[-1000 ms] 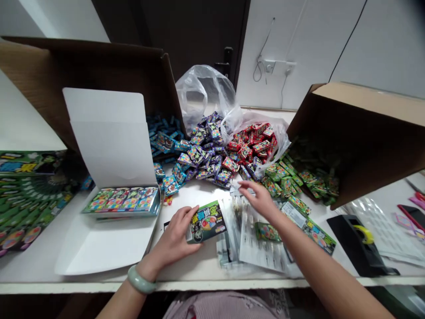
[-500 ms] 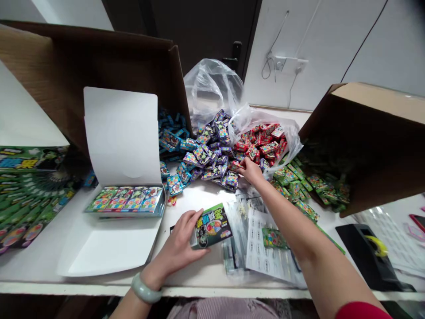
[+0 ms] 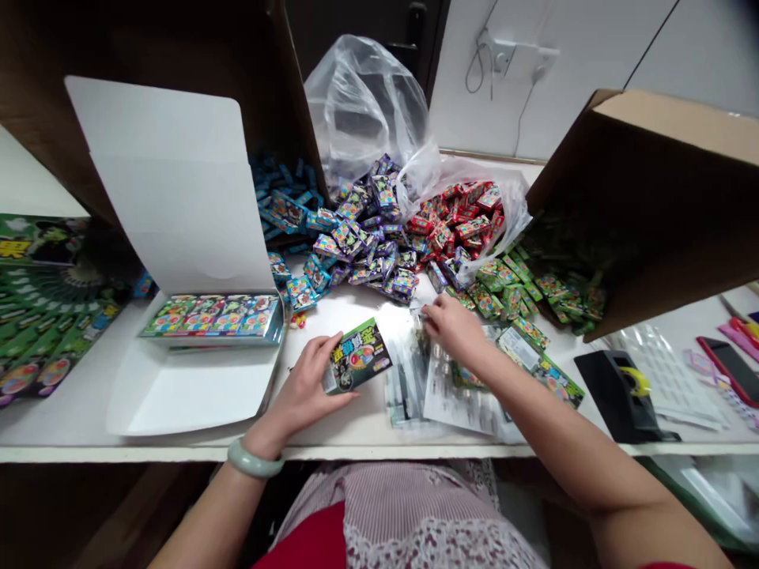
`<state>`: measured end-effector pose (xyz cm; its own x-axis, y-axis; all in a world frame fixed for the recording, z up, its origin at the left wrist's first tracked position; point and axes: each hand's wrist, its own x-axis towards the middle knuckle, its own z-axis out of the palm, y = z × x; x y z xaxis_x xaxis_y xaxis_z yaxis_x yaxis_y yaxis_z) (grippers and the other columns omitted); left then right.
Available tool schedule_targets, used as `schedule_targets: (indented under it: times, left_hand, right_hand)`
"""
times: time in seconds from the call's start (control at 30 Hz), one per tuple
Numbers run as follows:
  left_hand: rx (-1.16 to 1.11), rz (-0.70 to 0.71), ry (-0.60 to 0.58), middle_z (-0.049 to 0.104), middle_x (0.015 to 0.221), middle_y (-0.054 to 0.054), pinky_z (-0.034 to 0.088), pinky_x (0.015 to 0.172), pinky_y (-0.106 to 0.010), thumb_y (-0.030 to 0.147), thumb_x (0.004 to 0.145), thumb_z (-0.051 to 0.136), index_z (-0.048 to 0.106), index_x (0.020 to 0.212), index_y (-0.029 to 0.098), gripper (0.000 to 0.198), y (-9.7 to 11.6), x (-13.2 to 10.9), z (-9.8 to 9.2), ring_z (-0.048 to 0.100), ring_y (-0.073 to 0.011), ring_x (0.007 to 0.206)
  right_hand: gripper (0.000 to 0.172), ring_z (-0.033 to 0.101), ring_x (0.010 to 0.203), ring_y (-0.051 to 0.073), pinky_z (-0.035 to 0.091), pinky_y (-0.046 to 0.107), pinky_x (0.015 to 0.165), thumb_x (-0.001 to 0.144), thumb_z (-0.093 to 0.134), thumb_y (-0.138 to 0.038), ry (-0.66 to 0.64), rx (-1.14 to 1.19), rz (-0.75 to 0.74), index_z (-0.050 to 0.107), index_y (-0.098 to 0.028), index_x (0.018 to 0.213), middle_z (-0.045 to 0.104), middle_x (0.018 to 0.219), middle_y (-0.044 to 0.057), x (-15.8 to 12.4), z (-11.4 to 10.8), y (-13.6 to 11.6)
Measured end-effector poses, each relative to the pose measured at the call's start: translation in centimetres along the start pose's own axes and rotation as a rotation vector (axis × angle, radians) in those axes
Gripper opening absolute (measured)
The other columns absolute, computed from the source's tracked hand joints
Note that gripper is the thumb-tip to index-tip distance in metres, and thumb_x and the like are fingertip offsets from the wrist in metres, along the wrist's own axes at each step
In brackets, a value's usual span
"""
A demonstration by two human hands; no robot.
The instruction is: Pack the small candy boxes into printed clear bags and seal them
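Note:
My left hand (image 3: 308,379) holds a green-and-black printed packet (image 3: 361,356) by its left end, thumb below and fingers above, over the white table. To the right, my right hand (image 3: 455,325) pinches the upper edge of a clear plastic bag (image 3: 409,387) in a flat stack. Partly under that forearm lie a sheet of printed labels (image 3: 442,395) and a green packet. Beyond my hands sit heaps of small candy boxes: blue (image 3: 302,292), purple (image 3: 361,237), red (image 3: 468,217) and green (image 3: 513,288).
On the left stands an open white display box (image 3: 195,395) with a row of candy boxes (image 3: 217,314). Large cartons (image 3: 664,174) rise at both sides. A black tape dispenser (image 3: 617,395) and a phone (image 3: 732,367) lie at the right.
My right hand has drawn back from the red and purple candy boxes to the plastic bags. My left hand still holds the printed packet. The view has tilted down.

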<state>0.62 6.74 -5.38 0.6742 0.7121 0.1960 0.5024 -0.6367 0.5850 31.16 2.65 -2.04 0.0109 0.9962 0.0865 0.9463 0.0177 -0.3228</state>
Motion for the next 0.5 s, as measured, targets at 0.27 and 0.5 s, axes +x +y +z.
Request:
schedule_targets:
  times: [0.27,0.5]
  left_hand:
    - [0.017,0.016,-0.022,0.041,0.127,-0.011,0.04,0.106,-0.048,0.037,0.072,0.075,0.025,0.145,0.025,0.089,0.1,0.1,0.2,0.045,-0.03,0.121]
    - [0.048,0.066,-0.05,0.042,0.127,-0.012,0.041,0.105,-0.049,0.035,0.069,0.077,0.024,0.146,0.025,0.094,0.3,0.5,0.7,0.044,-0.0316,0.121]
  right_hand:
    - [0.068,0.045,0.126,0.033,0.037,0.048,0.103,0.072,0.076,-0.042,-0.145,0.101,0.0,0.052,-0.014,0.129,0.053,0.133,0.017,-1.0,-0.8,2.8]
    - [0.066,0.048,0.121,0.032,0.038,0.048,0.103,0.069,0.074,-0.032,0.013,0.109,-0.098,0.053,-0.014,0.13,0.054,0.129,0.017,-1.7,0.4,2.1]
